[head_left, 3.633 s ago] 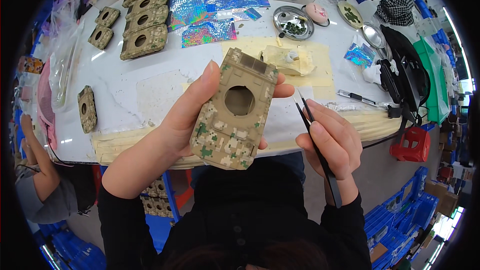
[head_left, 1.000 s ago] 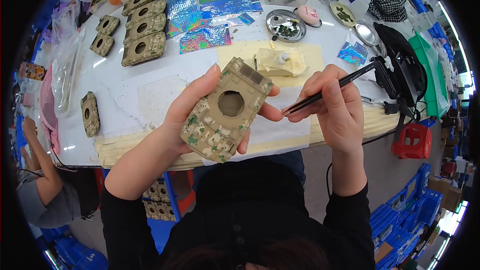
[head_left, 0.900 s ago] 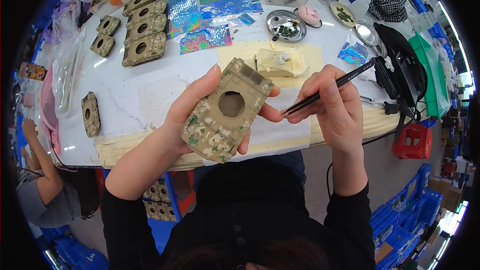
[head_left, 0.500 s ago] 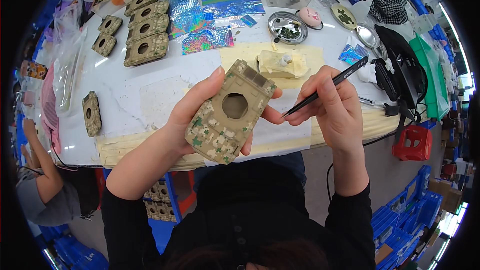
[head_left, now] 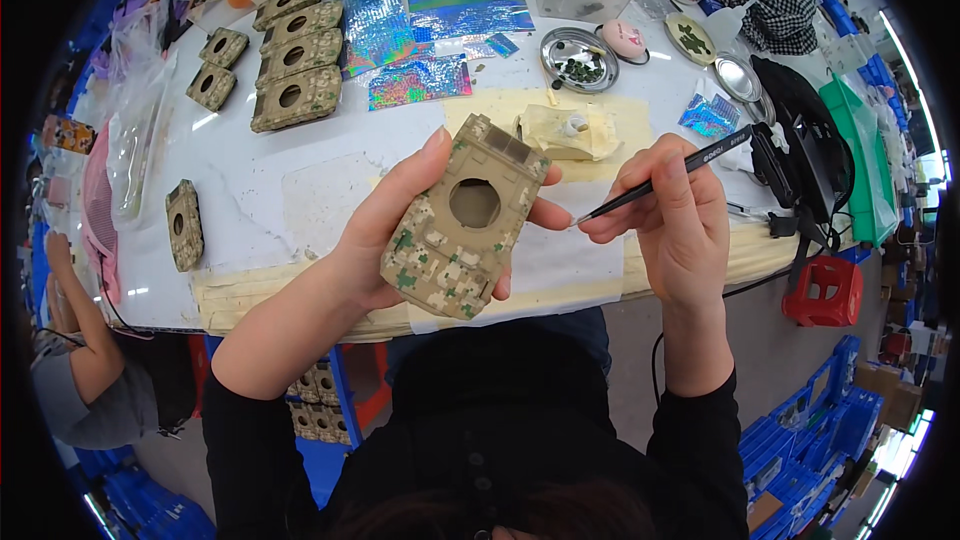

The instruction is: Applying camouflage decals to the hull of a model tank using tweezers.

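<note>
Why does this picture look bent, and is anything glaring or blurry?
In the head view, the fisheye lens bows the front edge of the white tabletop; in that head view, a shiny pink-and-blue foil sheet glints and a long white light strip glares; the head view shows the tan camouflage hull reasonably sharply.

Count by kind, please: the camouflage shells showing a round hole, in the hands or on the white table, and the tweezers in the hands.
Held camouflage shell in the left hand: 1
Shells in the row: 4
Smaller shells in the pair: 2
Lone shell at left: 1
Black tweezers in the right hand: 1
Total: 9
</note>
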The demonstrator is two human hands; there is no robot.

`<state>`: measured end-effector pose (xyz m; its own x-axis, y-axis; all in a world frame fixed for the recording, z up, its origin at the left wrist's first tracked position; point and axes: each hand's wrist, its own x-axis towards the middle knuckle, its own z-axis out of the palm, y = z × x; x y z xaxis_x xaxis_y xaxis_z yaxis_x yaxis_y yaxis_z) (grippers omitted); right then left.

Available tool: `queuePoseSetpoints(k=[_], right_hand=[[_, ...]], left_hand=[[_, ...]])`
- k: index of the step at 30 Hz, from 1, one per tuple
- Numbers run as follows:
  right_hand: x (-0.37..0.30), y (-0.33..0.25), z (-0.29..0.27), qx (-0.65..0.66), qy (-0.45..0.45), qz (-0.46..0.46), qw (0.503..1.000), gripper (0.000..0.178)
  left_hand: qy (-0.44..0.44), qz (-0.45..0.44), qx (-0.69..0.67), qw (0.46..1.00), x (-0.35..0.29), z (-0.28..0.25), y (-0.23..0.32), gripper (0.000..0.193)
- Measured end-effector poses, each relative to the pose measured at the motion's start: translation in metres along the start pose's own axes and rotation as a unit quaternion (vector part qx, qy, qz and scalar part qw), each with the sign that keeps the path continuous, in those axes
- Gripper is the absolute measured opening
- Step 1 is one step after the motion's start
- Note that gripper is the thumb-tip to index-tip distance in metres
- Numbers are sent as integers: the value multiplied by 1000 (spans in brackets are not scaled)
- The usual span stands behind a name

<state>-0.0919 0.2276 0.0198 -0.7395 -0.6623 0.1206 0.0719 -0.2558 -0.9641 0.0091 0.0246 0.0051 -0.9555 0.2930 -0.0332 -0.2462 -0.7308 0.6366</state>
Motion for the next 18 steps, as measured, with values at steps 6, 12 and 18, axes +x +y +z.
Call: queuePoseSetpoints(k=[6,12,18], right_hand=[[-2,-1,22,-100,54,-195,974,33],[4,8,43,-144,25,-310,940,24],[13,16,61,-115,14,-324,939,20]], left_hand=[[122,28,44,991,-2,10,1,76],[143,65,-1,988,-1,14,4,67],[144,81,-7,986,-4,13,5,63]])
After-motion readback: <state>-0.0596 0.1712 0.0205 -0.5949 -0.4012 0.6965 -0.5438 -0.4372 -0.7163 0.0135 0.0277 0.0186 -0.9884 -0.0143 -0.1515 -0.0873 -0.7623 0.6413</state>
